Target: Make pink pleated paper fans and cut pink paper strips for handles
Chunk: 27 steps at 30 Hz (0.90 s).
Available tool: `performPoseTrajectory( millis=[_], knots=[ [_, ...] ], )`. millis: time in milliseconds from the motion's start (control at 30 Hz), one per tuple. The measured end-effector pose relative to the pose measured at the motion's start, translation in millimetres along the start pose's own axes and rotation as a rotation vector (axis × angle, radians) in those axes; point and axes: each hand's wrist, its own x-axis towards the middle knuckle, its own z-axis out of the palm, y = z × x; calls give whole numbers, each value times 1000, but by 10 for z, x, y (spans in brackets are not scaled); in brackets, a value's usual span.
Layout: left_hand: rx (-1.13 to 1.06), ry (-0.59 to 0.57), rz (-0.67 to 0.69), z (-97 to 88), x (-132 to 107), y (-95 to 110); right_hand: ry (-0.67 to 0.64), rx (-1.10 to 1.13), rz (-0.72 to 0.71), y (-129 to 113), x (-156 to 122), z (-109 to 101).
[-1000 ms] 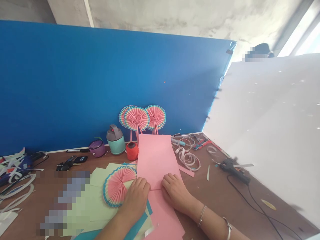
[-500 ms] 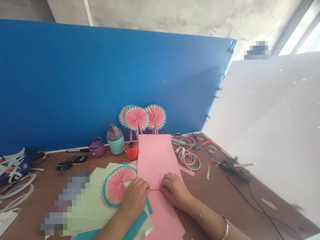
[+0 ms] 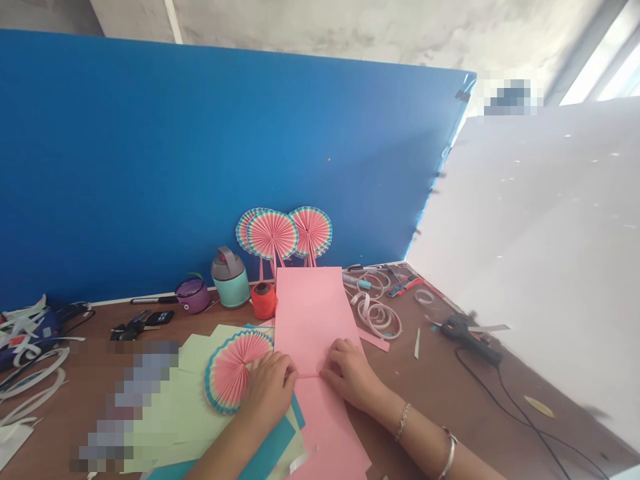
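Note:
A long pink paper sheet (image 3: 309, 313) stretches away in front of me, its near edge folded into a narrow crease. My left hand (image 3: 273, 383) pinches the left end of that fold, its fingers curled. At the right end, my right hand (image 3: 350, 373) pinches the same fold with thumb and fingers. More pink paper (image 3: 333, 427) lies beneath, toward me. Left of my left hand is a round pleated paper fan (image 3: 235, 373), pink with a cream and blue rim, partly covered by that hand. It rests on pale green sheets (image 3: 185, 393).
Finished pleated fans (image 3: 273, 235) lean against the blue board (image 3: 200, 153). A red thread spool (image 3: 263, 301), a teal flask (image 3: 231, 280) and a purple cup (image 3: 193, 295) stand at the back left. Rolled white strips (image 3: 380, 319) and a glue gun (image 3: 470, 339) with its cord lie right.
Both hands keep their grip at the paper's fold and shift only slightly, with the fingers pressing along the crease. The whole view has tilted a little; the other things stay put.

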Motion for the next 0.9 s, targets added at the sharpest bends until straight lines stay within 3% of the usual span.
performPoseTrajectory(
  millis=[233, 433, 567, 700, 900],
  knots=[
    [-4, 13, -10, 37, 17, -40, 6, -65, 100, 13, 34, -36],
    [92, 37, -15, 37, -5, -17, 15, -212, 75, 94, 51, -54],
    [190, 98, 167, 64, -55, 48, 23, -246, 66, 113, 58, -45],
    [252, -24, 364, 140, -97, 75, 31, -249, 68, 116, 74, -33],
    [424, -136, 334, 202, -140, 135, -63, -78, 0, 245, 59, -153]
  ],
)
